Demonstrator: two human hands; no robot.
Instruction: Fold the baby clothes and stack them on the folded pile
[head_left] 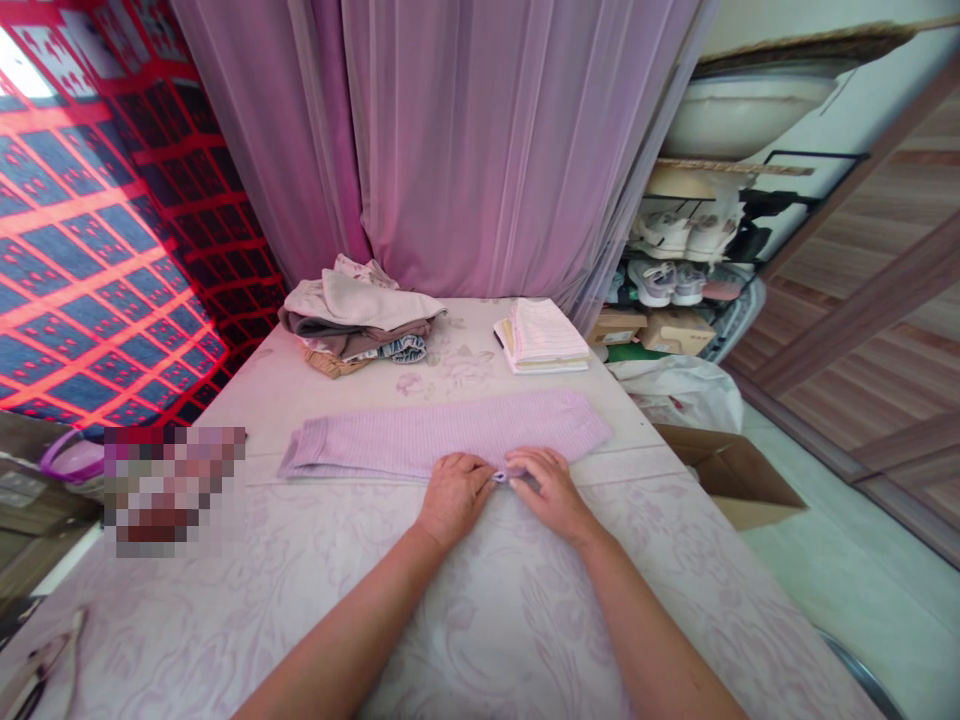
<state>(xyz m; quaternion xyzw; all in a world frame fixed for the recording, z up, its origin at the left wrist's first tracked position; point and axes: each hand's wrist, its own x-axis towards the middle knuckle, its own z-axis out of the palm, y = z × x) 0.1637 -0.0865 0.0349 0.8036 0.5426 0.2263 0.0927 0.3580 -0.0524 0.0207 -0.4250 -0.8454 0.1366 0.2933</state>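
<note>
Lilac, finely striped trousers (442, 425) lie folded lengthwise across the table, their hemmed leg ends pointing left. My left hand (459, 490) is closed on the near edge of the cloth, right of its middle. Close beside it, my right hand (546, 488) pinches the same edge, thumb toward the left hand. Between the fingertips a small fold of cloth sticks up in a loop. Fingers partly hide what each hand grips.
A heap of clothes (356, 310) sits at the back left of the table (480, 620). A neat folded stack (546, 338) lies at the back right. Glasses (45, 665) rest at the near left corner. An open cardboard box (739, 475) stands beyond the right edge.
</note>
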